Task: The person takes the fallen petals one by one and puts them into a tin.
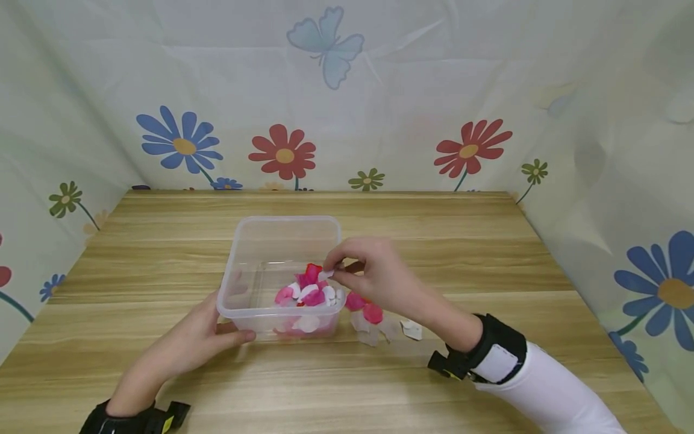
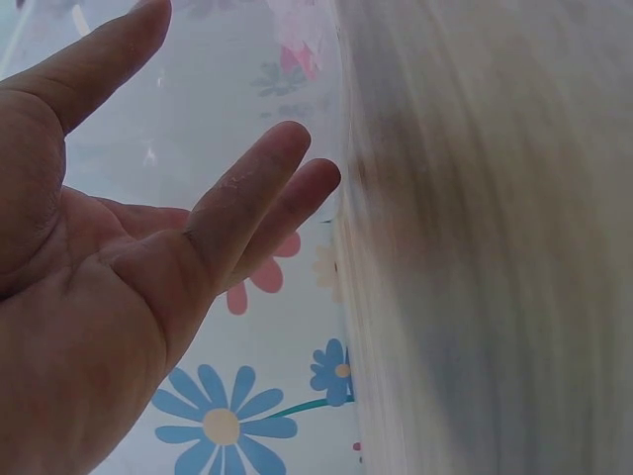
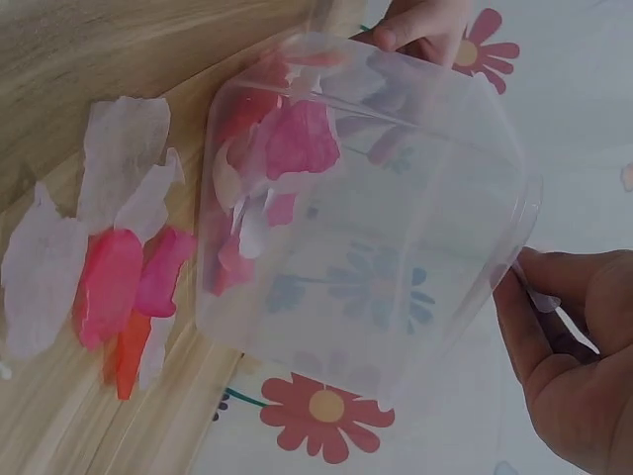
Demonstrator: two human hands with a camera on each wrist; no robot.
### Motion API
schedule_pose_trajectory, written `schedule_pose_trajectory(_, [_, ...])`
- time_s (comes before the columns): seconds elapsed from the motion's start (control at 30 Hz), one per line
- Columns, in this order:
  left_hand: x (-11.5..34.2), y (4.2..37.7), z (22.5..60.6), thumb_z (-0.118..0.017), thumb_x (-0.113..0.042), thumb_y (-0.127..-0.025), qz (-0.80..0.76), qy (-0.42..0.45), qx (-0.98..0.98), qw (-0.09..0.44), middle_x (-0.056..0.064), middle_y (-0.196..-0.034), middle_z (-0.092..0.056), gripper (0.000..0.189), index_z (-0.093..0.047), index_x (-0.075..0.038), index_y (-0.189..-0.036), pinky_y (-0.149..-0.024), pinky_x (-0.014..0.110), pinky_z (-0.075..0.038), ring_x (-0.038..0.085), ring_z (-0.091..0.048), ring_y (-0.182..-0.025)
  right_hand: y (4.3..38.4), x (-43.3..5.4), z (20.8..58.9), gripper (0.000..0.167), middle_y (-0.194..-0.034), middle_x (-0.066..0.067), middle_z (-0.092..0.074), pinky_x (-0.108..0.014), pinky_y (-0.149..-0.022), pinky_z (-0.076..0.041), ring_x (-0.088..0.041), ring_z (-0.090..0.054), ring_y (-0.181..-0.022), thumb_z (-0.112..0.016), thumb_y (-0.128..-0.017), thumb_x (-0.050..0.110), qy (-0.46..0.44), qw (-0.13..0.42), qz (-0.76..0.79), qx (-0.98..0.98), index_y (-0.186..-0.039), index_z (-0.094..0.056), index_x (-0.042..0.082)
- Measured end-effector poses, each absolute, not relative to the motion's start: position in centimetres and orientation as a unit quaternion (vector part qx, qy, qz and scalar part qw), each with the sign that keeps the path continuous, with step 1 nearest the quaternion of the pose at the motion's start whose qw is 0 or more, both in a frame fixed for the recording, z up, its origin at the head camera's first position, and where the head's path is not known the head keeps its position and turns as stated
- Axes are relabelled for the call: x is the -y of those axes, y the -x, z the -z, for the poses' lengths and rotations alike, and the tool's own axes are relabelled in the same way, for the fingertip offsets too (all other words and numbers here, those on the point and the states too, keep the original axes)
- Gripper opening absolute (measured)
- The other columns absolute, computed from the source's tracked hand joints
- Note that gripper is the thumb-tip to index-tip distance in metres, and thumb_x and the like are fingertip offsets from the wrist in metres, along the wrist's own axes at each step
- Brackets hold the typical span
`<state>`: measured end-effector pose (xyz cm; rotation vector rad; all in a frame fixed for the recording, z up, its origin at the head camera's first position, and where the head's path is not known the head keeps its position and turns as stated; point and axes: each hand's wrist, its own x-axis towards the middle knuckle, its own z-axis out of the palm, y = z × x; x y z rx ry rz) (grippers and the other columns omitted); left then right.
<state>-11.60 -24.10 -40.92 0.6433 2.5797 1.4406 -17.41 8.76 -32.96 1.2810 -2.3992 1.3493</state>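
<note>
A clear plastic box (image 1: 293,238) stands on the table, with pink, red and white petal-like pieces (image 1: 310,295) heaped at its right end. My right hand (image 1: 374,271) is over the box's right rim and pinches a small white petal-like piece (image 1: 326,275) between thumb and fingers. The same white piece (image 3: 542,300) shows beside the box rim in the right wrist view. At the box's left side, my left hand (image 1: 190,337) rests against the wall, thumb along the front. Its fingers (image 2: 252,188) look extended in the left wrist view.
Just right of the box lie loose pink, red and white pieces (image 1: 373,313), and a separate white one (image 1: 412,330). Beneath everything is a wood-grain table (image 1: 461,229). A flower-printed sheet (image 1: 390,90) hangs behind it and along both sides.
</note>
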Motion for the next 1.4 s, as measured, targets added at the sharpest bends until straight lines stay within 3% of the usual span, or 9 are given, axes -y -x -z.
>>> schedule_pose_trajectory(0.4, [24.2,11.6,41.0,-0.084,-0.015,-0.088,-0.471,-0.217,-0.853,0.054,0.027,-0.154,-0.038,0.105,-0.013,-0.019,-0.166,-0.093,0.048,-0.055,0.043,-0.051,-0.13,17.5,-8.8,32.8,0.028,-0.106,-0.003,-0.071,-0.03,-0.085,-0.059,-0.016,-0.069,-0.098,-0.081,-0.085,-0.006,-0.418,0.037,-0.456,0.785,-0.11,-0.072,0.003])
schedule_pose_trajectory(0.83, [24.2,11.7,41.1,-0.084,-0.017,-0.088,-0.48,-0.217,-0.848,0.06,0.025,-0.155,-0.037,0.105,-0.013,-0.018,-0.166,-0.094,0.049,-0.054,0.042,-0.05,-0.13,18.4,-12.6,33.1,0.026,-0.101,-0.003,-0.065,-0.034,-0.071,-0.059,-0.018,-0.06,-0.09,-0.077,-0.091,0.0,-0.356,0.077,-0.405,0.839,-0.113,-0.065,0.003])
schedule_pose_trajectory(1.03, [24.3,11.5,41.1,-0.084,-0.017,-0.088,-0.475,-0.211,-0.852,0.059,0.028,-0.155,-0.036,0.106,-0.012,-0.013,-0.166,-0.094,0.05,-0.054,0.044,-0.049,-0.132,18.8,-14.5,34.1,0.031,-0.1,-0.006,-0.06,-0.04,-0.072,-0.056,-0.024,-0.06,-0.089,-0.078,-0.09,0.001,-0.338,0.007,-0.32,0.885,-0.115,-0.06,0.0])
schedule_pose_trajectory(1.17, [24.3,11.5,41.1,-0.084,-0.017,-0.089,-0.475,-0.211,-0.852,0.062,0.026,-0.157,-0.035,0.106,-0.012,-0.018,-0.166,-0.094,0.052,-0.054,0.044,-0.049,-0.132,18.7,-15.6,34.7,0.023,-0.099,-0.006,-0.062,-0.039,-0.08,-0.054,-0.027,-0.06,-0.09,-0.077,-0.09,0.002,-0.338,-0.064,-0.262,0.902,-0.108,-0.063,0.001])
schedule_pose_trajectory(1.4, [24.2,11.6,41.0,-0.084,-0.016,-0.088,-0.478,-0.214,-0.849,0.063,0.025,-0.156,-0.037,0.105,-0.013,-0.019,-0.166,-0.094,0.052,-0.054,0.043,-0.051,-0.13,18.7,-16.7,35.2,0.02,-0.093,-0.004,-0.062,-0.035,-0.075,-0.051,-0.025,-0.058,-0.085,-0.078,-0.084,-0.001,-0.32,-0.181,-0.201,0.908,-0.096,-0.065,0.007])
